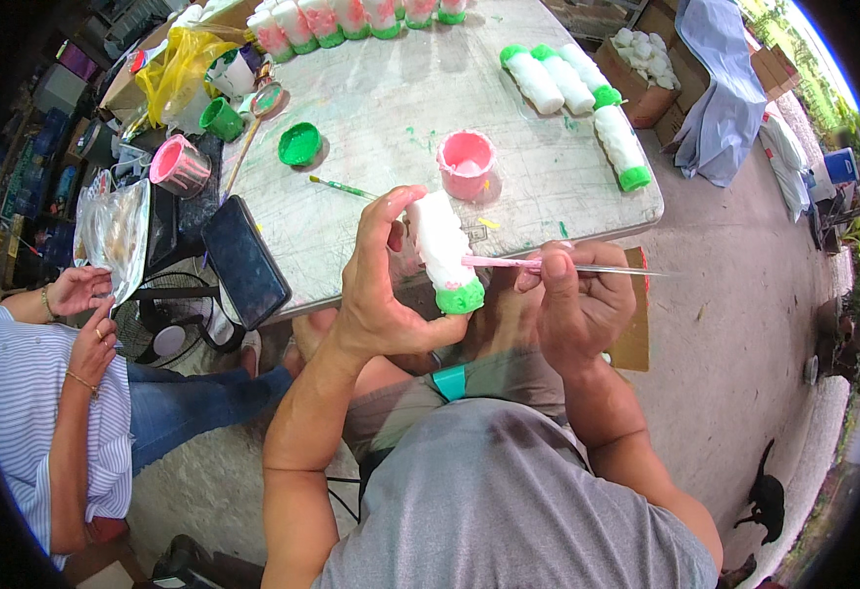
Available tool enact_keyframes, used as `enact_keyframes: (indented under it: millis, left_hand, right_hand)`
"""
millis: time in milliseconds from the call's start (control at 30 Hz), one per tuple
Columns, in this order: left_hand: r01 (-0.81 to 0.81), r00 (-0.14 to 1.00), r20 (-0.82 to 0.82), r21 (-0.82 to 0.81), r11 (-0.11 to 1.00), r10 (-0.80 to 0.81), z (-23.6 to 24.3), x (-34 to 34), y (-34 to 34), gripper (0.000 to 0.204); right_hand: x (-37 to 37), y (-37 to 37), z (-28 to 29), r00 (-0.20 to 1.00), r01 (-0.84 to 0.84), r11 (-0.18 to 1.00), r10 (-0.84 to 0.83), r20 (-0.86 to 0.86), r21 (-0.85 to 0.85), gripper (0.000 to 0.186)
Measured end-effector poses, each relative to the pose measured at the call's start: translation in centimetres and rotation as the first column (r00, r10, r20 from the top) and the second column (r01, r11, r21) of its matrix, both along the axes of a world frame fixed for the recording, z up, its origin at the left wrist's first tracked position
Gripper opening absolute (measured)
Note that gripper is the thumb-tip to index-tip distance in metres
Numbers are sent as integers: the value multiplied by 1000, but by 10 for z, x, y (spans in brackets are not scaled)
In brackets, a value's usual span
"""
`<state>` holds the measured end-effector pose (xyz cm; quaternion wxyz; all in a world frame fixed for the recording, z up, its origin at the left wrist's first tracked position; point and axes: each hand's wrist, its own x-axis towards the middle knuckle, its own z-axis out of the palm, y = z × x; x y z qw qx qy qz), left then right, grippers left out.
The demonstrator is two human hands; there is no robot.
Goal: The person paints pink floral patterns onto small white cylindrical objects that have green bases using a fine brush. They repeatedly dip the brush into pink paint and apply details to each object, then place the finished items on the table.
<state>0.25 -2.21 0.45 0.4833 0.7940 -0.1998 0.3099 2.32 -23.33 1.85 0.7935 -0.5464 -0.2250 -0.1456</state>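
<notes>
In my left hand (pixel 381 285) is a white, bumpy cylinder (pixel 438 240) with a green-painted end, held between thumb at the green end and fingers at the white end. My right hand (pixel 584 299) grips a slim paintbrush (pixel 504 262) whose pink-stained tip meets the cylinder's right side. Just beyond the cylinder, a pink paint cup (pixel 466 165) stands on the table. A second brush (pixel 344 187) with a green handle lies left of it, near a green paint dish (pixel 299 144).
White cylinders with green ends (pixel 618 147) lie at the table's (pixel 381 108) right side; pink-marked ones (pixel 322 20) stand along the back. At left are a pink-smeared can (pixel 180 165), a green cup (pixel 221 120) and a dark tablet-like slab (pixel 245 260). Another person (pixel 47 412) sits left, holding a plastic-wrapped packet.
</notes>
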Motion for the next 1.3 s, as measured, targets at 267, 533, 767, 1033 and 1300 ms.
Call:
enact_keyframes:
  millis: [267, 533, 767, 1033, 1300]
  left_hand:
    - [34, 999, -39, 0, 999, -34, -6, 0, 4, 125]
    - [-3, 1000, -3, -59, 998, 3, -2, 1, 0, 111]
    - [57, 998, -18, -133, 989, -60, -5, 3, 2, 115]
    - [101, 994, -17, -208, 973, -107, -7, 3, 3, 119]
    - [156, 981, -79, -205, 966, -175, -10, 1, 7, 125]
  right_hand:
    - [0, 1, -1, 996, 67, 995, -72, -55, -78, 15]
    - [2, 4, 1, 999, 32, 997, -32, -12, -63, 13]
    - [2, 2, 5, 996, 15, 1000, -15, -91, -2, 13]
    - [4, 3, 5, 994, 18, 1000, -18, -106, 0, 11]
    - [5, 5, 2, 1000, 5, 999, -5, -3, -43, 14]
